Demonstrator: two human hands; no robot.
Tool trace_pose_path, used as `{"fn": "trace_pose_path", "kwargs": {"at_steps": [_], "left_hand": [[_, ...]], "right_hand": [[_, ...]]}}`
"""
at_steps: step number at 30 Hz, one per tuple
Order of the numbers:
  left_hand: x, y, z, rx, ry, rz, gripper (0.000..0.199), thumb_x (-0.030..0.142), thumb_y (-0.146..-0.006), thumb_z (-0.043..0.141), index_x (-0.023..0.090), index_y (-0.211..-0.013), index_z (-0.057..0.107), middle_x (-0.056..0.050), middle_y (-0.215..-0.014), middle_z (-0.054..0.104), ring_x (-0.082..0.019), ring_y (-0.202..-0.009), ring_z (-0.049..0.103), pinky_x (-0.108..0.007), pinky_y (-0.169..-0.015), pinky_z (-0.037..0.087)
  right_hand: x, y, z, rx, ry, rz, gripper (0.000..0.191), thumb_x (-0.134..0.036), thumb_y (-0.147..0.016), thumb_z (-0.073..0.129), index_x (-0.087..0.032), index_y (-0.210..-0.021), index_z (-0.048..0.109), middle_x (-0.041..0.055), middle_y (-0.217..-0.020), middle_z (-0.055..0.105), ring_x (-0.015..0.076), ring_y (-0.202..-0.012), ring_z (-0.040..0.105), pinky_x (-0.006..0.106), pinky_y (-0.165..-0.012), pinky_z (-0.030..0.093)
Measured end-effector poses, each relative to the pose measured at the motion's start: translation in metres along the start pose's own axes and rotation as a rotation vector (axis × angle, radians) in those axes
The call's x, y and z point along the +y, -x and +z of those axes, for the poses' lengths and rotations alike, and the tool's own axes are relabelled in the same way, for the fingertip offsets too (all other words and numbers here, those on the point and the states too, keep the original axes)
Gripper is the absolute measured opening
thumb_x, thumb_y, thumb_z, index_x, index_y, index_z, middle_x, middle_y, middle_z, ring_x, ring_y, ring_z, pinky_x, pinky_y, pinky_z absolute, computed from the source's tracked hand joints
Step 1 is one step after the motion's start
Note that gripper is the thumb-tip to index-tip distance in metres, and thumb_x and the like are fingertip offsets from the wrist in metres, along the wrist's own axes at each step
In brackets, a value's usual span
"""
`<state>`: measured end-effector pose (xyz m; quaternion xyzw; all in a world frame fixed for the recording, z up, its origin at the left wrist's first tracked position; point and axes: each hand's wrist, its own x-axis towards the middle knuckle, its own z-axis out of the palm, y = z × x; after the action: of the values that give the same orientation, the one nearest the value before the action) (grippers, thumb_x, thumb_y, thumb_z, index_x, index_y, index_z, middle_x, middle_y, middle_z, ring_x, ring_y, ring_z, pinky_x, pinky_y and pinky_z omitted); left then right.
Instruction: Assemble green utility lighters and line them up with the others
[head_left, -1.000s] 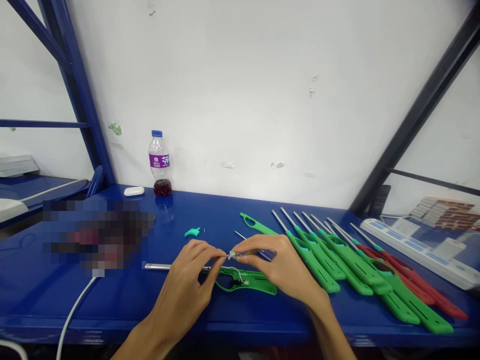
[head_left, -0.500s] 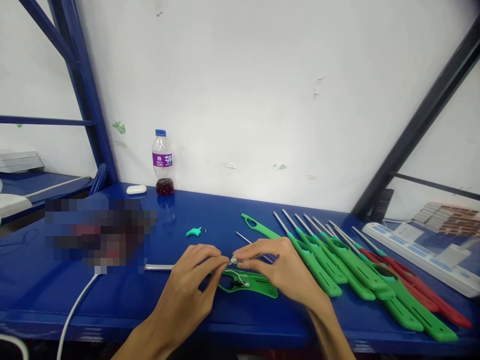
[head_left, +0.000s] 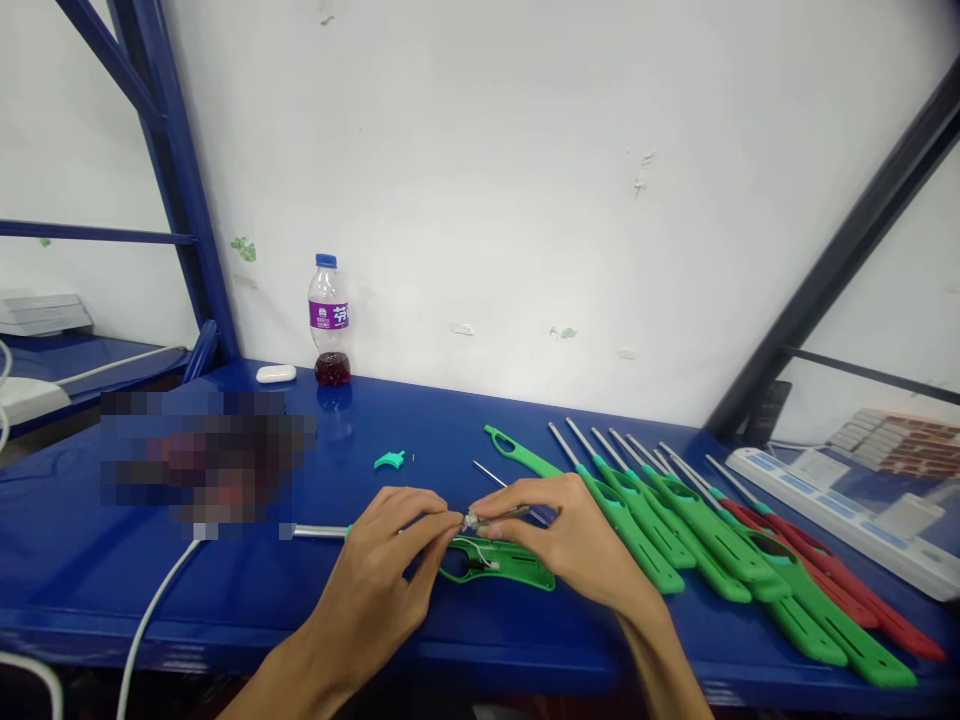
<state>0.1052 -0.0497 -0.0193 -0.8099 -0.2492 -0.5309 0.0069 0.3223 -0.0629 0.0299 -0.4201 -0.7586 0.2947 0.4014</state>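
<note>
Near the middle of the blue table, a small clear and metallic part (head_left: pixel 471 521) sits between the fingertips of both hands. My right hand (head_left: pixel 570 530) pinches its right side. My left hand (head_left: pixel 394 550) is closed in a pinch at its left end; what those fingertips hold is too small to make out. Under the hands lies an opened green lighter half (head_left: pixel 517 565) with a white wire and a black piece inside; its metal tube (head_left: pixel 319 531) shows left of my left hand. Behind it rest a teal trigger piece (head_left: pixel 389 459) and a thin screwdriver shaft (head_left: pixel 489 473).
Several green lighters (head_left: pixel 697 530) and red ones (head_left: pixel 840 570) lie at the right, beside a white power strip (head_left: pixel 840 520). A green shell half (head_left: pixel 525 455) is behind my right hand. A bottle (head_left: pixel 331 325) and a white case (head_left: pixel 276 373) stand at the back left, near a blurred patch.
The view has shifted slightly. Both hands remain together around the small part, with only slight finger movement.
</note>
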Motion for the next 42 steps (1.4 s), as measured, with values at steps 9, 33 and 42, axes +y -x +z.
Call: {"fn": "trace_pose_path", "kwargs": {"at_steps": [9, 33, 42], "left_hand": [[-0.026, -0.003, -0.036, -0.331, -0.184, -0.168, 0.024, 0.030, -0.100, 0.056, 0.029, -0.109, 0.079, -0.003, -0.105, 0.080, -0.026, -0.096, 0.074, -0.038, -0.085, 0.056], [-0.054, -0.002, -0.048, -0.717, -0.068, -0.347, 0.028, 0.024, -0.104, 0.050, 0.028, -0.106, 0.077, -0.001, -0.109, 0.078, -0.022, -0.100, 0.072, -0.031, -0.092, 0.050], [-0.055, -0.001, -0.047, -0.740, -0.029, -0.348, 0.028, 0.025, -0.107, 0.047, 0.028, -0.110, 0.075, 0.000, -0.110, 0.075, -0.021, -0.102, 0.069, -0.030, -0.091, 0.048]], "right_hand": [[0.001, 0.004, -0.012, -0.073, 0.205, 0.107, 0.019, -0.034, -0.094, 0.078, -0.033, -0.113, 0.080, -0.0045, -0.107, 0.082, 0.0220, -0.106, 0.074, 0.031, -0.095, 0.052], [-0.001, 0.006, -0.016, -0.210, 0.353, 0.273, 0.015, -0.025, -0.095, 0.073, -0.032, -0.106, 0.080, -0.0045, -0.099, 0.083, 0.0192, -0.095, 0.075, 0.025, -0.078, 0.051], [-0.002, 0.008, -0.022, -0.173, 0.403, 0.238, 0.017, -0.033, -0.100, 0.068, -0.029, -0.112, 0.079, 0.0002, -0.111, 0.082, 0.0236, -0.102, 0.074, 0.031, -0.085, 0.051]]}}
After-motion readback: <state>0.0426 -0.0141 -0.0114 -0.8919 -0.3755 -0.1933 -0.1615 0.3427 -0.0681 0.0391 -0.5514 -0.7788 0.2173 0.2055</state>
